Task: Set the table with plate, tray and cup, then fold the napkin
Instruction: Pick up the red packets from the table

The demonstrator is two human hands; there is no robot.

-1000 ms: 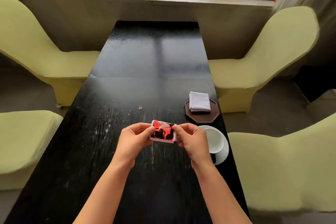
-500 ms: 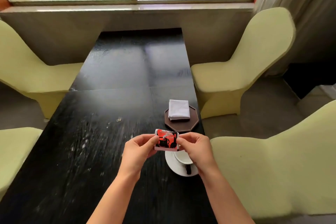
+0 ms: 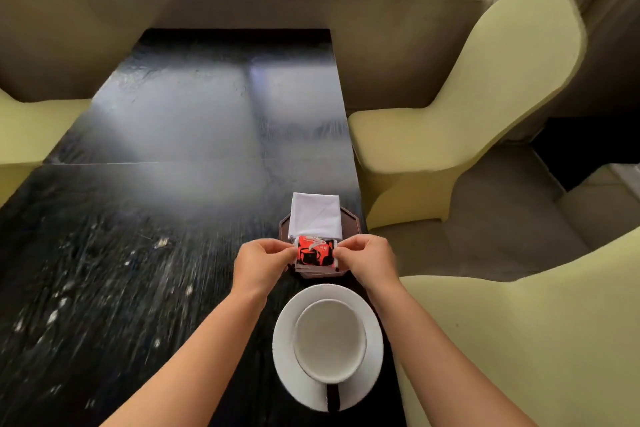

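A small red and black packet (image 3: 315, 253) is pinched between my left hand (image 3: 261, 265) and my right hand (image 3: 367, 262), one at each side edge. It hovers over the near part of a dark octagonal tray (image 3: 285, 227) by the table's right edge. A folded white napkin (image 3: 316, 216) lies on the tray's far part. Nearer to me a white cup (image 3: 329, 340) sits on a white plate (image 3: 285, 357), a dark handle pointing toward me.
The long black table (image 3: 173, 184) runs to a window sill. Pale yellow covered chairs stand at the right (image 3: 485, 107), the near right (image 3: 536, 340) and the left (image 3: 31, 128). Small crumbs (image 3: 161, 242) dot the tabletop left of the tray.
Both hands carried the packet from the table's middle to the right, over the tray. The view shifted right and down, so the cup and plate now lie below my hands.
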